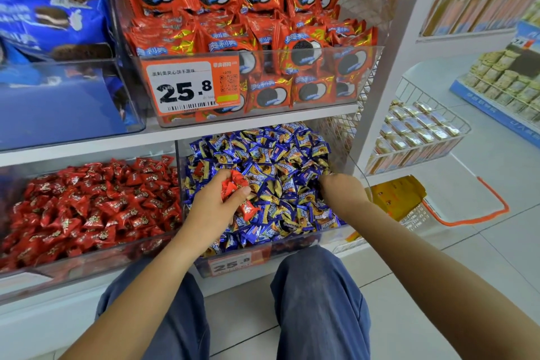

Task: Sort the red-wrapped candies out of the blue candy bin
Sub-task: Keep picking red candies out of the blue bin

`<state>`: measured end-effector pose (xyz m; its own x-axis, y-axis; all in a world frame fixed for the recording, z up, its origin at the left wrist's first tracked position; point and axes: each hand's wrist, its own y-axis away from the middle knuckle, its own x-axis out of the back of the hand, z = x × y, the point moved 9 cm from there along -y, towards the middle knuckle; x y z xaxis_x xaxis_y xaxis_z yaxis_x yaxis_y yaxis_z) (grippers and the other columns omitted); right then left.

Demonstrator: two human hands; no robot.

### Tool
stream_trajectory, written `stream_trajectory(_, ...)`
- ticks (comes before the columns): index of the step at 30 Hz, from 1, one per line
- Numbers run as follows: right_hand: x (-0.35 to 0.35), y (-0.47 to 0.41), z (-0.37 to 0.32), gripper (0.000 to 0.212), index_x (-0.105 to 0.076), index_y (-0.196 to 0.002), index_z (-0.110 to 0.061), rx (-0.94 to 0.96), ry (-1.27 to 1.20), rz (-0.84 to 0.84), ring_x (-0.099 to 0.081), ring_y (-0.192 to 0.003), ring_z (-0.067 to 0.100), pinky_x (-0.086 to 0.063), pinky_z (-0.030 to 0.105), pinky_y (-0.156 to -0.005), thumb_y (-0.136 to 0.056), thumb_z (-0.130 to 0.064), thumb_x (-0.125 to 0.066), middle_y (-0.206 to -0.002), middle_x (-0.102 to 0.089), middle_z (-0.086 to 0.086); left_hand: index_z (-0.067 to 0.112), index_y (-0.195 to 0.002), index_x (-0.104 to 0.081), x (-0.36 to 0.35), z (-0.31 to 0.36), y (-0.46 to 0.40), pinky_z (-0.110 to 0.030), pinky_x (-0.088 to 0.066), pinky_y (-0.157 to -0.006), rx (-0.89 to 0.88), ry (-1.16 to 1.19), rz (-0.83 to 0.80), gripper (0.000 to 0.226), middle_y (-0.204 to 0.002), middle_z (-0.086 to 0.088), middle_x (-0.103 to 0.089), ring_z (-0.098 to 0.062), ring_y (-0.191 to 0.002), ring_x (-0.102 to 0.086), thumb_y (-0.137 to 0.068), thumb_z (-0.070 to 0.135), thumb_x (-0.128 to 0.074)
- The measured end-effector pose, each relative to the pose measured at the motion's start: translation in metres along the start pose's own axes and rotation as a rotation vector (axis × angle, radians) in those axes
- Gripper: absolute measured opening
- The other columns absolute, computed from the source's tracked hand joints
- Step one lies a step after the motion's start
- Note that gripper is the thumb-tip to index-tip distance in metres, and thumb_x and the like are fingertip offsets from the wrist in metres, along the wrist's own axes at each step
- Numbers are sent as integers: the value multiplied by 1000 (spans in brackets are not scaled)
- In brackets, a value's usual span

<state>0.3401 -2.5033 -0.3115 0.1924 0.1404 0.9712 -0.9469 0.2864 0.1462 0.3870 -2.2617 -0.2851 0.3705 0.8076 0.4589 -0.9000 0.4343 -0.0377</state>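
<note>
A clear bin (pixel 292 245) on the lower shelf is heaped with blue-and-gold wrapped candies (pixel 277 161). My left hand (pixel 213 207) hovers over its left part and grips a bunch of red-wrapped candies (pixel 233 181). Another red candy (pixel 248 209) lies just below that hand, and one more (pixel 199 168) sits near the bin's left wall. My right hand (pixel 340 187) is dug into the blue candies on the right side. Its fingers are buried, so their pose is hidden.
To the left stands a clear bin full of red candies (pixel 87 207). The shelf above holds red cookie packs (pixel 263 38) behind an orange price tag (pixel 187 88), and blue packs (pixel 52 9). A wire basket (pixel 418 131) and a yellow box (pixel 397 196) sit right. My knees (pixel 318 286) are below.
</note>
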Motion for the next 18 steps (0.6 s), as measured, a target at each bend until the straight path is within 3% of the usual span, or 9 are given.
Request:
stream_trajectory(4,44,17,16,19,-67,-96,-12,-39,-330,165,-64,-77,26,-51,32,-68,-93,-26,-55,-83,-69,6,20,-97,-61,0,-5,-2,-26,-47,-63,118,355,-13,6,-86,4,-72,-3,-67,-64,-93,24,-58)
stream_trajectory(7,84,38,9,12,-70,-88,-18,23,-604,252,-61,-74,18,-45,26,-64,-89,-27,-64,-79,-65,-3,15,-105,-63,-6,-16,-4,-32,-50,-72,325,652,-50,15,-87,2,-73,-11,-85,-64,-93,23,-59)
stream_trajectory(10,96,46,-21,9,-70,-84,-22,106,-763,216,-55,-68,1,-38,9,-59,-87,-29,-66,-76,-60,-14,8,-107,-60,-14,-16,-2,-26,-55,-59,492,953,-97,19,-76,-5,-72,-17,-63,-63,-91,18,-60)
stream_trajectory(12,90,41,-42,10,-70,-86,-21,133,-784,179,-54,-63,0,-37,10,-60,-88,-29,-65,-73,-60,-14,5,-106,-58,-15,-13,-3,-29,-59,-64,485,1035,-101,16,-75,-7,-70,-18,-63,-68,-93,14,-58)
stream_trajectory(13,87,37,-51,10,-70,-86,-21,144,-783,168,-53,-60,1,-37,12,-61,-88,-29,-64,-74,-61,-12,6,-107,-57,-12,-15,-5,-32,-60,-67,448,975,-66,16,-80,-7,-70,-18,-71,-70,-93,13,-58)
stream_trajectory(15,82,32,-65,7,-68,-84,-23,164,-787,156,-54,-57,1,-37,11,-56,-88,-28,-64,-79,-65,-8,11,-104,-59,4,-17,-12,-32,-55,-74,308,639,36,12,-90,-5,-68,-17,-83,-68,-93,15,-60)
stream_trajectory(18,80,28,-74,9,-69,-88,-21,169,-767,163,-60,-65,12,-42,15,-60,-89,-28,-64,-83,-69,-3,18,-94,-56,18,1,-21,-31,-51,-76,90,278,80,5,-86,-1,-67,-7,-65,-65,-93,15,-60)
